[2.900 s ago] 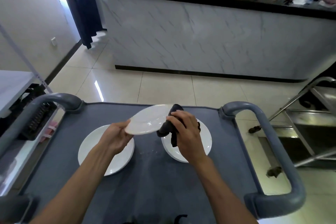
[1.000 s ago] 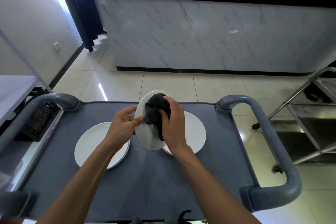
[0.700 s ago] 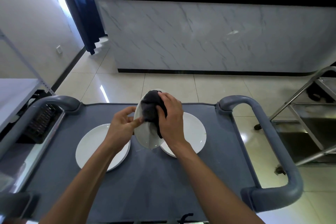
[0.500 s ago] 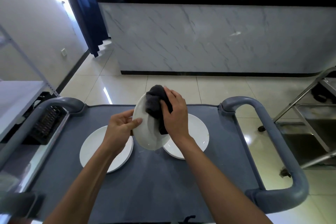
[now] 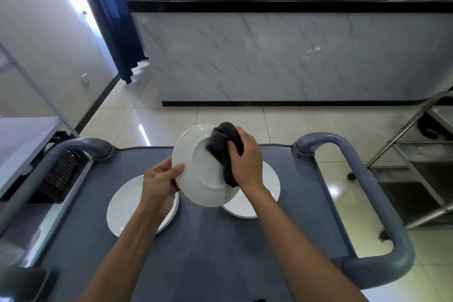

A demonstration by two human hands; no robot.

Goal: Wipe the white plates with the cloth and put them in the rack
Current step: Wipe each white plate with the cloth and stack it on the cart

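Note:
A white plate (image 5: 196, 169) is held tilted above the grey cart top (image 5: 196, 247), its underside with the foot ring facing me. My left hand (image 5: 159, 184) grips its left rim, thumb on the near face. My right hand (image 5: 245, 159) holds a bunched dark cloth (image 5: 224, 144) against the plate's upper right part. Two more white plates lie flat on the cart: one at the left (image 5: 125, 208) under my left wrist, one at the right (image 5: 255, 193) partly hidden by the held plate and my right arm.
The cart has thick grey handles at left (image 5: 81, 144) and right (image 5: 367, 179). A black rack (image 5: 61, 174) sits beside the cart's left edge under a white shelf (image 5: 22, 140). A steel trolley (image 5: 421, 162) stands at right. A marble counter (image 5: 294, 56) lies ahead.
The plate has been turned from nearly flat to steeply tilted with its underside toward me. The cloth has slid up to the plate's upper right rim.

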